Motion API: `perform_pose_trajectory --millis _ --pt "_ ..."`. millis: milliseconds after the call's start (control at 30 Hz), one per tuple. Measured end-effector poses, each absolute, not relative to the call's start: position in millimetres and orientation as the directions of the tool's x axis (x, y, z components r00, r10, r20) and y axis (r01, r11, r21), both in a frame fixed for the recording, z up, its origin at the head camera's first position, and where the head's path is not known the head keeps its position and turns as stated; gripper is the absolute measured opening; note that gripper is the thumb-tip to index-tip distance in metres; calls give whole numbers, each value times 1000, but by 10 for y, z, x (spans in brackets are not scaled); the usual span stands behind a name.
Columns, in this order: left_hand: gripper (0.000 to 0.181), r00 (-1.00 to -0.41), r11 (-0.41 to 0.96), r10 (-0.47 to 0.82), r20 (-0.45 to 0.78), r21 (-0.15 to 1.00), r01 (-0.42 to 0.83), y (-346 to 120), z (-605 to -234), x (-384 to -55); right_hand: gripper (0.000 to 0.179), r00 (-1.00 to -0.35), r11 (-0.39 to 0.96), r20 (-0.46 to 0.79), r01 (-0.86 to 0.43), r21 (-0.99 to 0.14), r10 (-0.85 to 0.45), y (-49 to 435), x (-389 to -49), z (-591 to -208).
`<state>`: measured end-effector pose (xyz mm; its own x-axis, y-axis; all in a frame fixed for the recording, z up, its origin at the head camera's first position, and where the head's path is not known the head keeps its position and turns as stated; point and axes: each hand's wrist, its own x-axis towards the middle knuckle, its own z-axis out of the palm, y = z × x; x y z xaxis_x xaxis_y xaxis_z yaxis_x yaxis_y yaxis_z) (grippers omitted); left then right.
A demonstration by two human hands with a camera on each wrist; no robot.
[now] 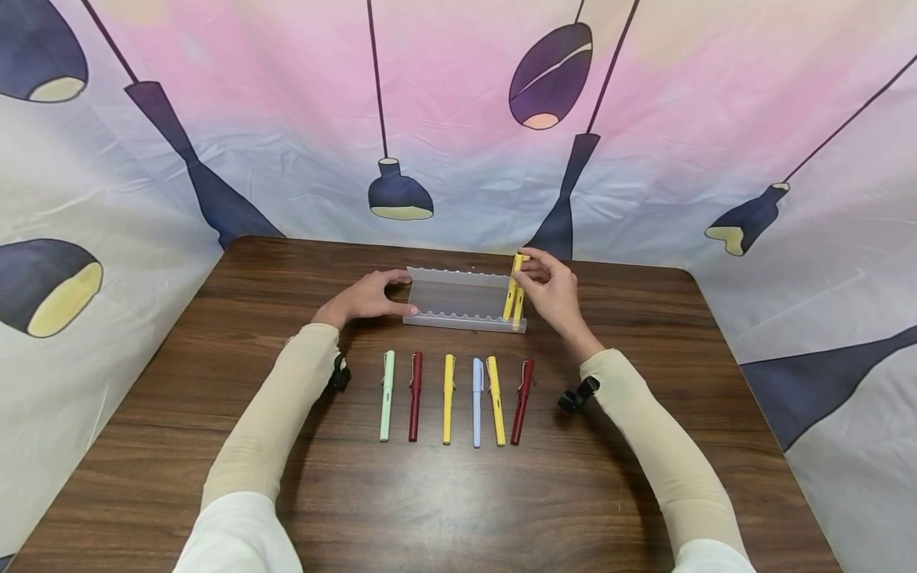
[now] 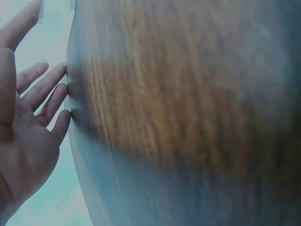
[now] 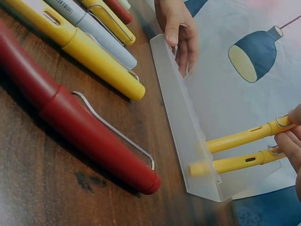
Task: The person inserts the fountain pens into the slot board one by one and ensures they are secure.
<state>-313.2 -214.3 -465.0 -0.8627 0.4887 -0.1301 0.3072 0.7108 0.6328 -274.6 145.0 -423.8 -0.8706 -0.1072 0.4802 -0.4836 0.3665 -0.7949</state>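
Head view: spread left hand touches a notched rack; at its right end, the right hand pinches at least one of two yellow pens. Left wrist adds the palm; right wrist, a barcode on a pale-blue pen.

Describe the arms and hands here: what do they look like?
Cream sleeves cover both forearms, with white cloth higher up. Small black gadgets sit near the wrists. The left hand and right hand are bare, without gloves.
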Motion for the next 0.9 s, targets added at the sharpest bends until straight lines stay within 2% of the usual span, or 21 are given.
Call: perform_pose_trajectory --millis 100,433,900 --pt "92 -863 712 488 -132 632 306 -2141 -4646 -3129 38 -871 371 479 -482 -794 -107 1487 -2861 -4388" --pt "91 -865 714 483 -135 632 301 -2135 -4626 -3117 37 -891 403 437 -448 -798 -125 1492 -2840 -4425" --pt "91 -863 708 488 -133 638 302 -2129 -4621 -3111 33 -858 503 493 -491 -711 -140 1520 -2850 -4401"
